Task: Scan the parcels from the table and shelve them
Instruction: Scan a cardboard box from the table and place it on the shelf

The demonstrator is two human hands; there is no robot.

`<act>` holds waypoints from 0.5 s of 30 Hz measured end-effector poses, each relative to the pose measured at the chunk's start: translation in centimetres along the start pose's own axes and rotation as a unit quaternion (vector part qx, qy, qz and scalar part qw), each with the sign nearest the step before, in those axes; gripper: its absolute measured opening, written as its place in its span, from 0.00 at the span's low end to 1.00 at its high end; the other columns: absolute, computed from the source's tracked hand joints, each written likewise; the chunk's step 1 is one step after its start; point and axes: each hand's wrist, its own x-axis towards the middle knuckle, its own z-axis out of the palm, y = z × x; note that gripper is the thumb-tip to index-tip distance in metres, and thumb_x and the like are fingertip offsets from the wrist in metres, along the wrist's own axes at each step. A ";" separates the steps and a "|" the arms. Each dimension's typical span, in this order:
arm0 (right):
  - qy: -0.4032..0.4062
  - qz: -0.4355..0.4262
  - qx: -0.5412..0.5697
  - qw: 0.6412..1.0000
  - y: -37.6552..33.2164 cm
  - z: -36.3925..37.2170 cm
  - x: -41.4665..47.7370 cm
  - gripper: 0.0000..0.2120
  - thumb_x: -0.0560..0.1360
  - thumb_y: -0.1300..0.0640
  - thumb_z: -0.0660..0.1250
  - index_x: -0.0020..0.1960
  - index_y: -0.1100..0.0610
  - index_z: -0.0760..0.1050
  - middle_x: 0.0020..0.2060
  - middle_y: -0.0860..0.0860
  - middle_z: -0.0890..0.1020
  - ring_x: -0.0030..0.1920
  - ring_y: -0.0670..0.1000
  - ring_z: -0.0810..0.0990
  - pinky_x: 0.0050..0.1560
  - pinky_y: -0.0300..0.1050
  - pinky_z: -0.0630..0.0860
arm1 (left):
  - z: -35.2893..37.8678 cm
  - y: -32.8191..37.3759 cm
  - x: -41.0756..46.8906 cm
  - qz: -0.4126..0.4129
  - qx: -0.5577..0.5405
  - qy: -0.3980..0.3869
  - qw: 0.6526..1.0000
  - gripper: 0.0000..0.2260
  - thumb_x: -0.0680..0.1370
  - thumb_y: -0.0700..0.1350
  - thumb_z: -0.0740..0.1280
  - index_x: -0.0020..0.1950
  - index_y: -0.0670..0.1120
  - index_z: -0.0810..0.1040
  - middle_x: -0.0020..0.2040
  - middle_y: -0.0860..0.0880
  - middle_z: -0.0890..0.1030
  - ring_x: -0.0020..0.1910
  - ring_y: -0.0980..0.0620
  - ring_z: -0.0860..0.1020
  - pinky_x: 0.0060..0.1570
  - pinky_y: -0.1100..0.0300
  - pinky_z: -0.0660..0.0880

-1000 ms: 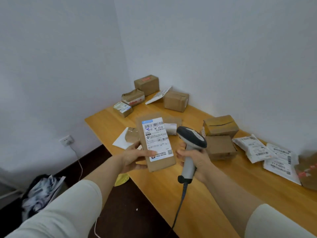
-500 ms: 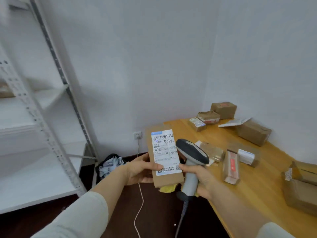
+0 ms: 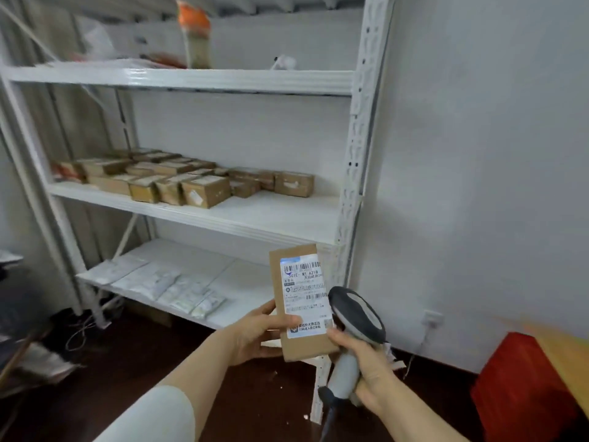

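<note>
Three white shelves of a rack (image 3: 204,79) now fill the view, and the table (image 3: 570,355) has slid to the right edge. Brown boxes (image 3: 204,189) line the middle shelf. The flat parcel (image 3: 302,301) stays upright before the rack, its lower part gripped by the left hand (image 3: 255,336). The right hand (image 3: 366,362) is wrapped round the scanner (image 3: 357,314) just beside it.

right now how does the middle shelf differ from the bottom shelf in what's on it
The middle shelf carries brown cardboard boxes, while the bottom shelf carries flat white bags. The boxes stand in several rows across the middle shelf's left and centre. The bags lie flat in one layer along the bottom shelf's left front. Both shelves are white boards of the same rack.
</note>
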 end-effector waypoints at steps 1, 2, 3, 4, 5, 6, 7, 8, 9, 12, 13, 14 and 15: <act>-0.007 0.001 -0.002 1.000 0.3 1.7 0.6 0.29 0.54 0.65 0.77 0.55 0.66 0.79 0.48 0.61 0.85 0.52 0.62 0.82 0.51 0.54 0.80 | -1.5 0.2 -0.4 0.004 -0.009 0.018 1.000 0.30 0.64 0.47 0.77 0.65 0.55 0.74 0.56 0.52 0.83 0.58 0.50 0.80 0.54 0.51 0.78; -0.014 0.002 -0.005 1.000 0.6 3.2 1.2 0.28 0.54 0.64 0.78 0.54 0.65 0.79 0.48 0.61 0.85 0.52 0.62 0.82 0.51 0.54 0.80 | -2.7 0.3 -0.8 0.006 -0.017 0.034 0.999 0.30 0.65 0.46 0.77 0.66 0.55 0.74 0.56 0.52 0.83 0.58 0.50 0.79 0.54 0.51 0.78; -0.020 0.005 -0.008 1.000 0.9 4.5 1.9 0.28 0.54 0.63 0.78 0.54 0.65 0.80 0.48 0.61 0.85 0.51 0.61 0.82 0.51 0.53 0.79 | -3.9 0.3 -1.0 0.009 -0.023 0.048 0.999 0.30 0.65 0.46 0.77 0.66 0.56 0.74 0.56 0.52 0.83 0.59 0.50 0.79 0.56 0.51 0.77; -0.026 0.011 -0.010 1.000 1.2 5.7 2.6 0.28 0.54 0.62 0.79 0.53 0.64 0.80 0.48 0.61 0.85 0.50 0.60 0.82 0.51 0.53 0.79 | -5.1 0.4 -1.1 0.012 -0.026 0.060 0.998 0.31 0.65 0.46 0.78 0.66 0.58 0.73 0.57 0.53 0.83 0.59 0.50 0.78 0.59 0.49 0.75; -0.034 0.020 -0.009 0.999 1.4 6.9 3.3 0.27 0.54 0.62 0.79 0.52 0.64 0.80 0.47 0.61 0.85 0.49 0.59 0.82 0.50 0.53 0.79 | -6.2 0.6 -1.1 0.013 -0.027 0.072 0.997 0.32 0.64 0.48 0.78 0.67 0.60 0.73 0.57 0.54 0.82 0.60 0.50 0.77 0.62 0.47 0.73; -0.042 0.028 -0.008 0.999 1.6 7.9 4.1 0.26 0.55 0.61 0.79 0.52 0.63 0.81 0.47 0.61 0.85 0.49 0.59 0.82 0.50 0.53 0.79 | -7.3 0.8 -1.0 0.011 -0.028 0.085 0.996 0.35 0.62 0.49 0.79 0.67 0.61 0.72 0.58 0.55 0.82 0.61 0.51 0.76 0.64 0.44 0.70; -0.048 0.035 -0.008 0.998 1.7 9.0 5.0 0.25 0.56 0.62 0.79 0.52 0.63 0.81 0.47 0.60 0.85 0.48 0.58 0.82 0.48 0.52 0.79 | -8.3 0.9 -0.8 0.008 -0.029 0.098 0.995 0.37 0.61 0.50 0.79 0.68 0.63 0.71 0.59 0.55 0.81 0.62 0.50 0.75 0.65 0.42 0.68; -0.053 0.040 -0.007 0.998 1.8 9.9 5.9 0.23 0.57 0.62 0.78 0.52 0.63 0.81 0.46 0.60 0.85 0.46 0.57 0.82 0.47 0.51 0.79 | -9.2 1.2 -0.5 0.005 -0.029 0.108 0.994 0.39 0.59 0.51 0.80 0.68 0.64 0.69 0.60 0.55 0.80 0.62 0.50 0.75 0.66 0.40 0.66; -0.058 0.041 -0.004 0.997 1.9 10.8 6.9 0.20 0.60 0.63 0.78 0.51 0.63 0.80 0.45 0.60 0.85 0.45 0.57 0.82 0.45 0.50 0.79 | -10.1 1.4 -0.1 0.003 -0.032 0.115 0.993 0.41 0.59 0.52 0.80 0.69 0.65 0.68 0.61 0.55 0.80 0.62 0.49 0.74 0.65 0.38 0.66; -0.069 0.048 0.002 0.997 1.9 13.1 10.3 0.13 0.66 0.65 0.75 0.50 0.63 0.80 0.40 0.58 0.85 0.41 0.54 0.82 0.42 0.49 0.78 | -12.5 2.3 2.2 0.004 -0.044 0.127 0.991 0.41 0.61 0.50 0.79 0.70 0.66 0.65 0.61 0.55 0.80 0.60 0.48 0.76 0.62 0.39 0.68; -0.069 0.050 0.000 0.996 1.7 13.9 11.7 0.12 0.67 0.64 0.75 0.49 0.63 0.80 0.39 0.57 0.85 0.40 0.54 0.82 0.43 0.49 0.79 | -13.3 2.7 3.2 0.004 -0.048 0.131 0.990 0.41 0.62 0.49 0.79 0.70 0.66 0.65 0.60 0.55 0.81 0.59 0.48 0.77 0.63 0.40 0.69; -0.069 0.051 -0.001 0.996 1.6 14.5 13.1 0.11 0.67 0.64 0.75 0.49 0.63 0.80 0.39 0.57 0.85 0.40 0.54 0.82 0.44 0.49 0.79 | -14.2 3.1 4.4 0.006 -0.050 0.134 0.990 0.41 0.64 0.48 0.79 0.71 0.66 0.65 0.58 0.55 0.82 0.59 0.48 0.78 0.64 0.41 0.69; -0.069 0.052 -0.001 0.996 1.4 15.0 14.7 0.11 0.67 0.64 0.76 0.49 0.63 0.80 0.39 0.58 0.85 0.40 0.55 0.82 0.47 0.51 0.80 | -15.0 3.6 5.8 0.009 -0.050 0.137 0.989 0.40 0.64 0.47 0.79 0.71 0.65 0.65 0.57 0.55 0.82 0.58 0.49 0.79 0.65 0.43 0.69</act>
